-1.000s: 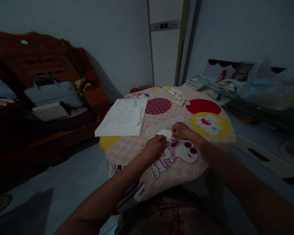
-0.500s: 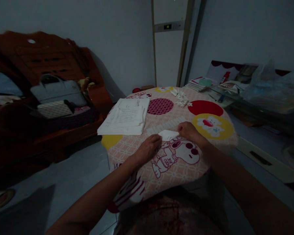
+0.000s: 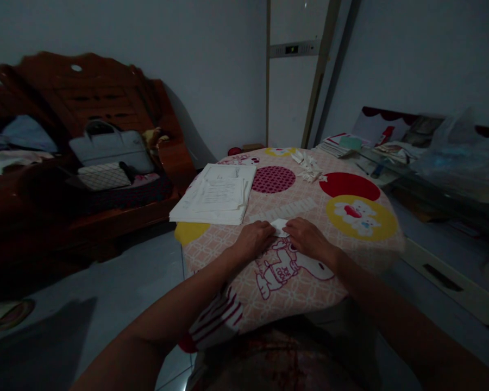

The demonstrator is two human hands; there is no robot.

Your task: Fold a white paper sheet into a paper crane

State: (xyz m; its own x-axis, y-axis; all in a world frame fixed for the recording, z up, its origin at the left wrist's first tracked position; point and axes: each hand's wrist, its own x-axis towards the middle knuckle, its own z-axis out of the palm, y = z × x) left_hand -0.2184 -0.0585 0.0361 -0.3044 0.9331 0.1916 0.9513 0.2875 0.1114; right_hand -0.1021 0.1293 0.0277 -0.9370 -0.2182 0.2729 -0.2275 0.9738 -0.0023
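Observation:
A small folded piece of white paper (image 3: 279,227) lies low over the patterned tablecloth (image 3: 305,290), between my two hands. My left hand (image 3: 256,239) has its fingers closed on the paper's left end. At the right end my right hand (image 3: 307,236) grips it, fingers bent over the edge and partly covering it. Just beyond the hands is a row of pale paper strips (image 3: 293,207). Farther back sits a loose heap of folded white paper pieces (image 3: 307,165).
A stack of written paper sheets (image 3: 220,198) rests on the table's left side. To the right, a glass-topped table bears a plastic bag (image 3: 452,157) and papers. A wooden seat (image 3: 106,100) with a grey bag (image 3: 114,149) stands at the left, a tall white cabinet unit (image 3: 291,92) behind.
My right hand has moved inward, now closer to my left, covering more of the folded paper. The whole view has shifted slightly, so the scene sits farther right.

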